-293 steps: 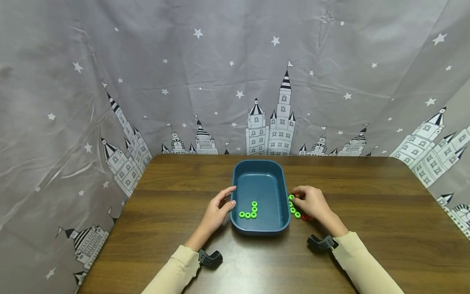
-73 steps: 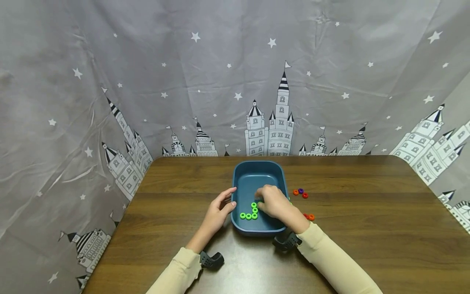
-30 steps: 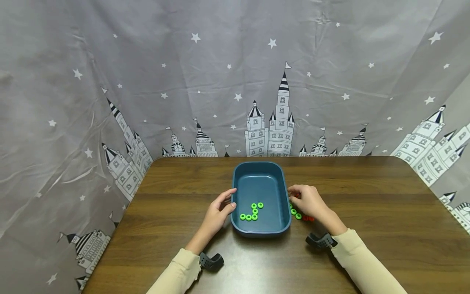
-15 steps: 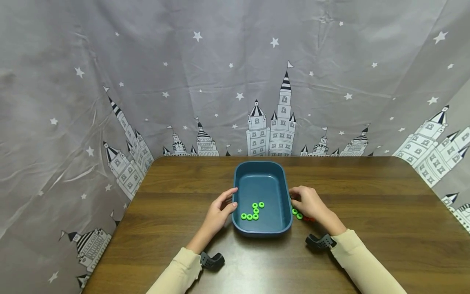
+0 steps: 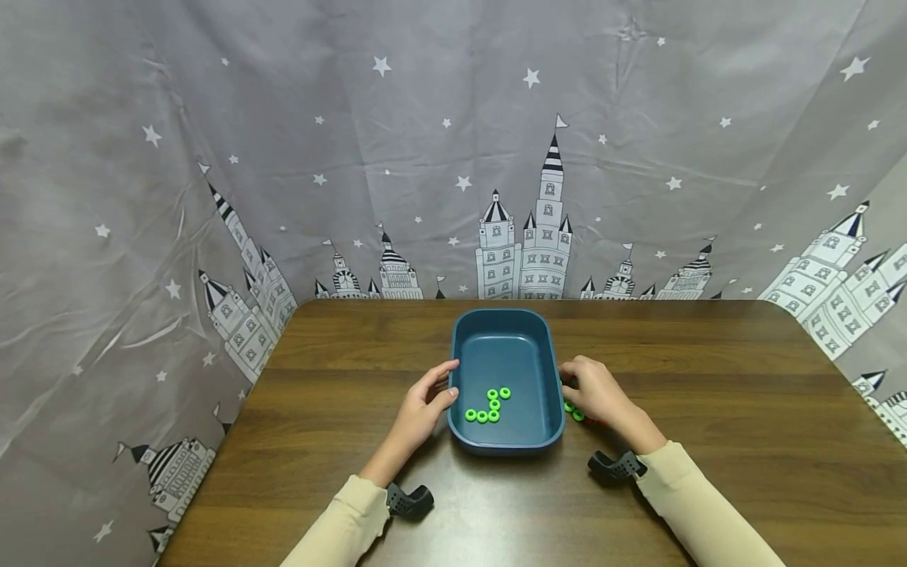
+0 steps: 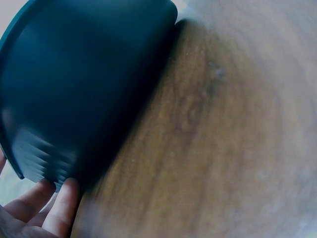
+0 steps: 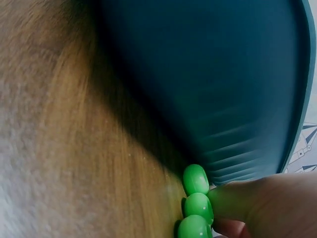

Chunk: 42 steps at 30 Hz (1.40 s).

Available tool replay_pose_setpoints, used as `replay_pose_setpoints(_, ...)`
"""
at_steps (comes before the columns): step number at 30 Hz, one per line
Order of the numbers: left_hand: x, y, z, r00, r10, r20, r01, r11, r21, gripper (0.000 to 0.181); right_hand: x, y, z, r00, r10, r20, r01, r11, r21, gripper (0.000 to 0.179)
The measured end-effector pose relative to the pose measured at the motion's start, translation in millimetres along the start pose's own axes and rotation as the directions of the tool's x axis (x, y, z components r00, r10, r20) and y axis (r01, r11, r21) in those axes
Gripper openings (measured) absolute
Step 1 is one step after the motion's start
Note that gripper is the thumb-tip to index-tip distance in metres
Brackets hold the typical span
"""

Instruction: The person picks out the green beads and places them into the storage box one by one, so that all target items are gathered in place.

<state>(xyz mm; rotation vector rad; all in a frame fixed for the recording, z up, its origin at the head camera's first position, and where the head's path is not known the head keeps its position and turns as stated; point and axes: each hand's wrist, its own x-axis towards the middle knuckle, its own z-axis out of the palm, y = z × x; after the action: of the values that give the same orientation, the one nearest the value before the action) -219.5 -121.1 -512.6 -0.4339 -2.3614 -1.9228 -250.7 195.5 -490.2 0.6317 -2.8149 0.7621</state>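
Observation:
On the table stands a blue rectangular tray (image 5: 506, 354). Several green ring beads (image 5: 494, 405) lie on its floor in a stepped line. My left hand (image 5: 420, 409) rests at the tray's left side, its fingertips and thumb at the rim. In the left wrist view, fingers (image 6: 63, 210) touch the ridged outer wall. Just outside the tray's right wall, my right hand (image 5: 597, 391) reaches down among more beads. A row of green beads (image 7: 197, 204) lies against its thumb in the right wrist view. Its fingertips are hidden, so whether it pinches a bead does not show.
Red beads (image 5: 597, 421) show partly from under the right hand. The wooden table (image 5: 716, 409) extends to both sides and in front of the tray. Behind it hangs a grey curtain (image 5: 397, 150) printed with castles and stars.
One more green bead lies in the tray than at first. The right hand, inside the tray about two seconds ago, is back at the beads on the right. The left hand has stayed.

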Motion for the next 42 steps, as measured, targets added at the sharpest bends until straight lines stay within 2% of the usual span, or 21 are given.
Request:
replay_pose_setpoints(15,0.1,-1.3,-2.2,1.000,0.002,-0.002,-0.002,1.000,-0.007,0.046,1.6,-1.9,-0.7,1.000,-0.005,0.018,0.005,1.000,0.000,0.015)
replay_pose_setpoints(27,-0.9,0.1,0.3,1.000,-0.020,0.004,0.020,1.000,-0.011,0.046,-1.2,-0.7,-3.6,0.999,0.014,0.040,-0.015,1.000,0.024,0.014)
replay_pose_setpoints(42,-0.5,-0.4,0.3,1.000,-0.015,0.005,0.015,1.000,-0.021,0.046,2.4,-2.5,-10.9,0.997,0.049,0.058,-0.052,0.997,0.056,0.018)
